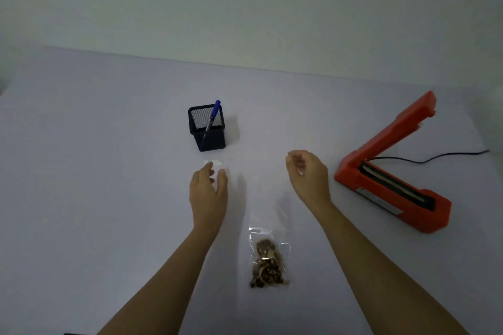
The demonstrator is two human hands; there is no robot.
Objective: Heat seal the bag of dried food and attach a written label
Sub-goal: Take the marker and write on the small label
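A: Clear bag of dried food (268, 261), where?
B: Between the forearms (174, 266), nearer the body than both hands.
A: And the hands?
B: Left hand (208, 190) relaxed, fingers (202, 174) straight, at the white label (214, 162); right hand (307, 171) loosely curled, empty, orange heat sealer (392, 171) to its right.

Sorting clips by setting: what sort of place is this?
Probably a plain tabletop packing station: an open orange heat sealer, a black mesh pen holder and a clear plastic bag of dried food.
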